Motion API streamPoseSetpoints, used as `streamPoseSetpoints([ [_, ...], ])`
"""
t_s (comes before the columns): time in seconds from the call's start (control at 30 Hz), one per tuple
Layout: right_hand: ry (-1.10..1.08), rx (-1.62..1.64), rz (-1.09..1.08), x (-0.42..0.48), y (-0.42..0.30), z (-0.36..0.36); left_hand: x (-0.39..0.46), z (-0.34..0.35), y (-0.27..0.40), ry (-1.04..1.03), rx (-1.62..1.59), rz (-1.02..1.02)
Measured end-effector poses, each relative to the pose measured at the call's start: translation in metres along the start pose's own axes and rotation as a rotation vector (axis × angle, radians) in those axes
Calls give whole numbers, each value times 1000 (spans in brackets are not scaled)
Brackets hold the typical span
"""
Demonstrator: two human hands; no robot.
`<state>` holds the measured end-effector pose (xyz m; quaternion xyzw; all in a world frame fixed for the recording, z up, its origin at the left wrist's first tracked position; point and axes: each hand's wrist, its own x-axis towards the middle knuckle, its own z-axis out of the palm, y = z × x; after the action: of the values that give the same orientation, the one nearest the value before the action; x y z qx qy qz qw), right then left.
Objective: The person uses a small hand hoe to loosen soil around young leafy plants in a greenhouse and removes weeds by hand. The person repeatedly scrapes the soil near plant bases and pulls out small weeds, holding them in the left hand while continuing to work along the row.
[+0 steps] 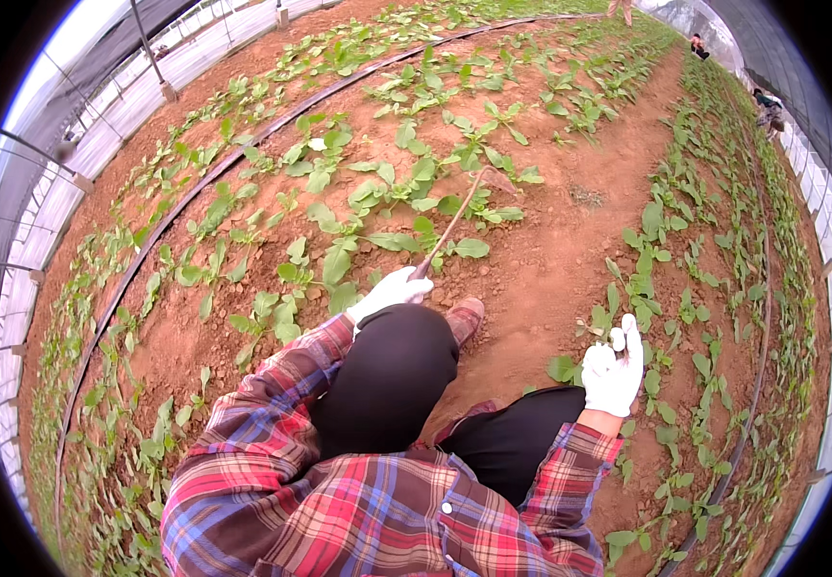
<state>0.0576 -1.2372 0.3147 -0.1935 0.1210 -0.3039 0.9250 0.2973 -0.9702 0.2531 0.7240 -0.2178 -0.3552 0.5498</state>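
Observation:
My left hand point(393, 292), in a white glove, is closed around the dark grip of a small long-necked hand hoe point(457, 218). The hoe reaches forward from my left knee, and its flat, soil-coloured blade point(500, 180) lies among the leaves of broad-leaved green seedlings point(416, 189). Beyond my right knee, my right hand point(612, 369), also white-gloved, is raised with its fingers partly bent and apart. I see nothing held in it. Green plants point(644, 281) grow just past this hand and under it.
Bare reddish soil point(560, 245) forms a path between the planted beds. A black drip hose point(246, 148) curves along the left bed, and another hose point(747, 411) runs through the right one. Pale sheeting point(98, 144) borders the left side. Several people point(769, 108) are far off.

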Motion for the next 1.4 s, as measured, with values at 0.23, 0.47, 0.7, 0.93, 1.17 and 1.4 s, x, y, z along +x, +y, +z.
streamPoseSetpoints([
  [0.23, 123, -32, -103, -16, -5, -7, 22, -6, -21, 146, -737, -248],
  [0.47, 174, 1, -92, 1, 7, 11, 35, -65, -87, 180, -800, -385],
  [0.7, -57, -9, -44, 8, 29, 65, 22, -104, -114, 279, -493, -368],
  [0.93, -137, -20, 99, 77, 61, 58, 51, -122, -124, 287, -111, -383],
  [1.17, 125, 129, 208, 85, 73, 51, 109, -125, -141, 216, -114, -500],
  [1.4, 118, 137, 136, 89, 60, 47, 173, -117, -148, 107, -80, -505],
])
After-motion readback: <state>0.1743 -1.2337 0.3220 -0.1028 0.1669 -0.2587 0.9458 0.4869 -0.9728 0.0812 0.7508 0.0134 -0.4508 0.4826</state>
